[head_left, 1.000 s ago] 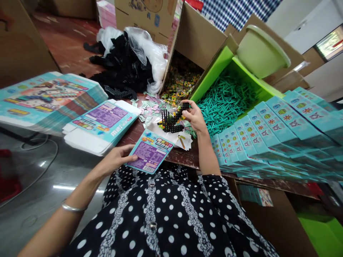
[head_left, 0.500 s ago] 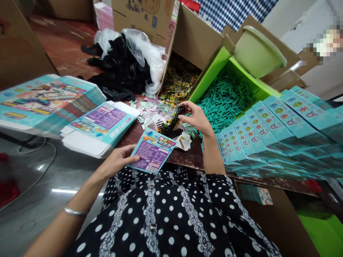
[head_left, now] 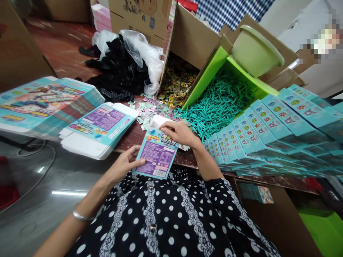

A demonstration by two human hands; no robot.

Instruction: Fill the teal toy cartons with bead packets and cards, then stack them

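Note:
My left hand (head_left: pixel 125 166) grips the near left edge of a small teal box with a purple panel (head_left: pixel 157 157), held at the table's near edge. My right hand (head_left: pixel 179 132) rests over the box's far open end, fingers curled at the white flap (head_left: pixel 158 121). The black grid pieces it held earlier are hidden, and I cannot tell whether they are inside the box. Small paper slips (head_left: pixel 150 109) lie scattered just beyond the box.
Flat teal box blanks (head_left: pixel 99 126) are stacked at left, with a larger stack (head_left: pixel 40 100) behind. Filled teal boxes (head_left: pixel 270 132) stand in rows at right. A green bin of teal sticks (head_left: pixel 222 100), a carton of coloured beads (head_left: pixel 178 80), a bag of black grids (head_left: pixel 120 67) and a green basin (head_left: pixel 254 50) lie beyond.
My right hand brought the black grid pieces down from above the table to the box's open end; they are no longer visible. The box tilted slightly toward me.

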